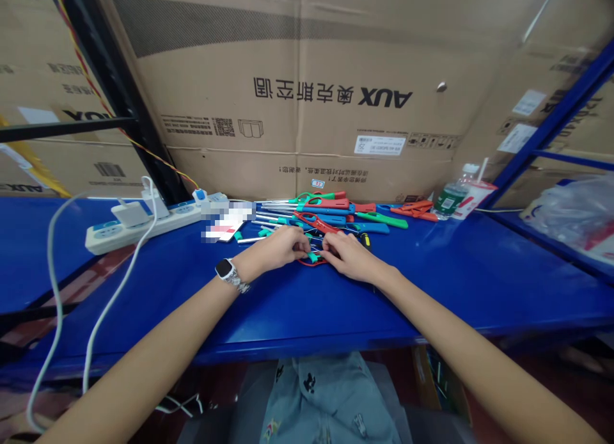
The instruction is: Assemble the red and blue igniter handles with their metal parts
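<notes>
My left hand (284, 247) is closed, its fingertips pinching at a small green plastic piece (313, 258) low over the blue table. Just to the right, my right hand (354, 254) is closed too, thumb and fingers together close to the same piece. Whatever sits between its fingertips is too small to make out. Thin red loops show under and beside the green piece. Directly behind both hands lies a pile of long-nosed lighters with red, blue and green handles, among them a red lighter (318, 224) and a green lighter (382, 220). Their metal rods mostly point left.
A white power strip (158, 221) with plugs and cables runs along the left. By it lies a partly blurred flat object (229, 225). Orange-red handles (416, 210), a bottle (451, 198) and a cup (472, 199) stand right. Cardboard (307, 130) walls the back.
</notes>
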`<state>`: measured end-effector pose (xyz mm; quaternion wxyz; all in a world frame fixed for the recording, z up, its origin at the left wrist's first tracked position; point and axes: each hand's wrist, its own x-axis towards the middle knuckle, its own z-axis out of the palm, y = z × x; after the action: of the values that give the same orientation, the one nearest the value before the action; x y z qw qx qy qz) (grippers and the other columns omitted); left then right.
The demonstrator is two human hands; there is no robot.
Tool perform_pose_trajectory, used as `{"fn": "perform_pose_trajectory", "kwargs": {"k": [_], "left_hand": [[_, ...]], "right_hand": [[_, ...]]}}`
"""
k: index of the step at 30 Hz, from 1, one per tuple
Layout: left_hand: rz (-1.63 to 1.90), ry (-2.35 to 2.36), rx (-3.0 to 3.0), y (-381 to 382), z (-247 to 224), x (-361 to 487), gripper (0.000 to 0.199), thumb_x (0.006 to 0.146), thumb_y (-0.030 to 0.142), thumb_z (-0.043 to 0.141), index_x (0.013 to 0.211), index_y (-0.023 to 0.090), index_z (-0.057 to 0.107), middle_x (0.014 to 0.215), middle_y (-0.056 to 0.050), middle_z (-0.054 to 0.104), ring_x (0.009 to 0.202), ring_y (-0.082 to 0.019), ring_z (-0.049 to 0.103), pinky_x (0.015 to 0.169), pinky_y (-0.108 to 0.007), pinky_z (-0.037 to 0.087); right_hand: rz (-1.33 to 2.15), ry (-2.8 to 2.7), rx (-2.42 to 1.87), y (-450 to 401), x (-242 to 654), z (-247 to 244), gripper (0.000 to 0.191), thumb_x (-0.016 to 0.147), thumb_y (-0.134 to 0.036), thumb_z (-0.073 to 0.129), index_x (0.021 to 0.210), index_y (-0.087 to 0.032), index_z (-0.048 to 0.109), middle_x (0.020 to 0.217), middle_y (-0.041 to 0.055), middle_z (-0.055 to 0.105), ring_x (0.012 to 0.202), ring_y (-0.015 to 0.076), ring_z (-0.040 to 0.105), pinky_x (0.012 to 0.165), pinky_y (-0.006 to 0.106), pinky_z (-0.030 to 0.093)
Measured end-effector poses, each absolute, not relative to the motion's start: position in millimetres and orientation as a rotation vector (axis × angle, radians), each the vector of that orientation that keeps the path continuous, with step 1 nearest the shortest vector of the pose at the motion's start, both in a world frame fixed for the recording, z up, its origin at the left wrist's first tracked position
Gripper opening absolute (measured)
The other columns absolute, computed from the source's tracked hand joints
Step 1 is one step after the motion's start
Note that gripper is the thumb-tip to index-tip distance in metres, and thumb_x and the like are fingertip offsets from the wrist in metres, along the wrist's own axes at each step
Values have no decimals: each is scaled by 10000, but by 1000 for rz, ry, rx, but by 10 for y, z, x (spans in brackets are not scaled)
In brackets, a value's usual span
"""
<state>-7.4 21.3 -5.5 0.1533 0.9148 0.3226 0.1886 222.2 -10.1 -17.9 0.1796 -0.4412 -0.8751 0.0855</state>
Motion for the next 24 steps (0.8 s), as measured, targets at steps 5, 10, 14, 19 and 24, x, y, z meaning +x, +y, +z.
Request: {"fn": "perform_pose_trajectory", "kwargs": {"k": [5, 10, 14, 19, 24], "left_hand": [[524, 951, 2541, 203, -44, -51, 110, 825, 65, 698, 845, 159, 753, 783, -28, 716, 684, -152, 631, 653, -253, 460], [571, 925, 2519, 180, -73, -16, 76, 839, 80, 685, 842, 148, 719, 762, -23, 708, 667, -141, 619, 651, -245, 464], [608, 900, 2568, 163, -25, -77, 97, 818, 81, 695, 884, 151, 688, 799, -19, 682, 700, -150, 603, 661, -258, 462], [531, 815, 2701, 124, 33, -229, 128, 857, 123, 692, 945, 184, 761, 962, -56, 666, 863, -191, 636, 794, -312, 493], [455, 783, 2803, 101, -56, -231, 142, 923, 169, 662, 951, 213, 794, 931, -58, 637, 873, -206, 622, 784, -323, 482]], "right_hand": [[237, -2424, -1276, -127, 2222, -164, 109, 997, -262, 581, 915, -215, 524, 834, 15, 642, 853, 210, 569, 795, 336, 332], [108, -2371, -1263, -183, 2133, -149, 124, 976, -322, 619, 971, -208, 571, 872, 31, 665, 843, 209, 588, 793, 344, 334], [91, -2417, -1250, -207, 2020, -156, 147, 919, -314, 675, 879, -208, 582, 860, 32, 676, 855, 215, 608, 785, 350, 334], [79, -2387, -1303, -229, 1959, -171, 72, 887, -223, 642, 874, -206, 573, 818, 24, 682, 801, 204, 611, 769, 357, 343], [-14, -2378, -1351, -250, 1912, -161, 89, 863, -221, 632, 840, -210, 547, 879, 54, 710, 861, 234, 631, 782, 374, 348]]}}
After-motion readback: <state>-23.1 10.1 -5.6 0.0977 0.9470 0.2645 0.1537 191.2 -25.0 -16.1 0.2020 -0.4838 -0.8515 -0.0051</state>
